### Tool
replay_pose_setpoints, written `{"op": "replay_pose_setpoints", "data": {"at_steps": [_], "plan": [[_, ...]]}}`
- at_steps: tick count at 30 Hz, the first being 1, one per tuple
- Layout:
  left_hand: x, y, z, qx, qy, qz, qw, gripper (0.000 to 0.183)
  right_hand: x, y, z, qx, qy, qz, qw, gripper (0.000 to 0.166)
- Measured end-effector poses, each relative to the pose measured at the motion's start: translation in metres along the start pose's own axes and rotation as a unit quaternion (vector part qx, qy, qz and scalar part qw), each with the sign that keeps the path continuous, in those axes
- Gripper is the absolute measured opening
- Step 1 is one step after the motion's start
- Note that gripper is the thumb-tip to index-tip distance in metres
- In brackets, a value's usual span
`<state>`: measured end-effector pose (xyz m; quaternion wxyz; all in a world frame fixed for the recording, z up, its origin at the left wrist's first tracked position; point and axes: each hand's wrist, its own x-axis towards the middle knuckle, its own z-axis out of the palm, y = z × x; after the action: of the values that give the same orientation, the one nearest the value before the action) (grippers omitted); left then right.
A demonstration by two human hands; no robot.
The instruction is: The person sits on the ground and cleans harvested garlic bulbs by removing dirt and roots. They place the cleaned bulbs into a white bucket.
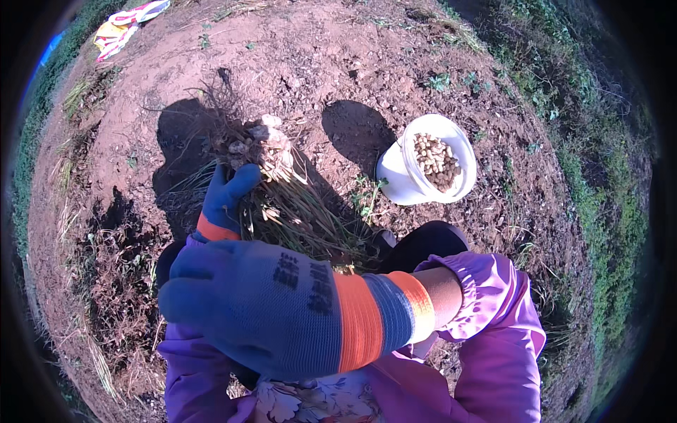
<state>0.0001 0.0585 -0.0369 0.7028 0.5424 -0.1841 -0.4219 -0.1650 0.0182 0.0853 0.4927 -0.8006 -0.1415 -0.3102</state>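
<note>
My left hand (227, 198), in a blue work glove with an orange band, grips a bundle of uprooted peanut plants (301, 217) near the roots. Pale peanut pods (271, 138) and tangled roots stand above the thumb, and the stems trail down to the right. Nearer the camera, my right hand (264, 306) lies across my lap in a blue and grey glove with dark printing and orange bands. Its fingers point left and look bent; whether they hold anything is hidden. A white plastic bucket (391, 177) at the right contains peanuts in their shells (436, 161).
Reddish bare soil (296, 47) with small weeds surrounds me. A heap of dried plants (124, 285) lies at the left. Green vegetation (597, 185) borders the right side. A white, red and yellow sack (119, 31) rests at the far upper left.
</note>
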Motion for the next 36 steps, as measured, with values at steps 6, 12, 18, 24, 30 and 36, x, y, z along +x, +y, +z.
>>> {"op": "replay_pose_setpoints", "data": {"at_steps": [6, 12, 18, 24, 30, 36], "plan": [[0.025, -0.015, -0.001, -0.078, -0.085, -0.022, 0.993, 0.050, -0.018, 0.068, -0.092, -0.250, 0.081, 0.175, 0.949, 0.032], [0.042, -0.040, -0.002, -0.067, -0.129, -0.014, 0.989, 0.054, -0.030, 0.118, -0.093, -0.072, 0.041, 0.166, 0.983, 0.047], [0.037, -0.037, 0.026, -0.017, -0.101, -0.002, 0.995, 0.059, -0.030, 0.121, -0.103, -0.189, 0.012, 0.164, 0.968, 0.035], [0.081, -0.064, 0.031, -0.395, -0.258, -0.185, 0.862, 0.051, -0.039, 0.126, -0.101, -0.244, -0.007, 0.124, 0.962, 0.035], [0.097, -0.073, 0.043, -0.652, -0.391, -0.372, 0.533, 0.049, -0.042, 0.128, -0.105, -0.226, 0.037, 0.151, 0.962, 0.034], [0.094, -0.087, 0.043, -0.628, -0.338, -0.272, 0.645, 0.052, -0.045, 0.133, -0.118, -0.206, 0.033, 0.139, 0.968, 0.028]]}}
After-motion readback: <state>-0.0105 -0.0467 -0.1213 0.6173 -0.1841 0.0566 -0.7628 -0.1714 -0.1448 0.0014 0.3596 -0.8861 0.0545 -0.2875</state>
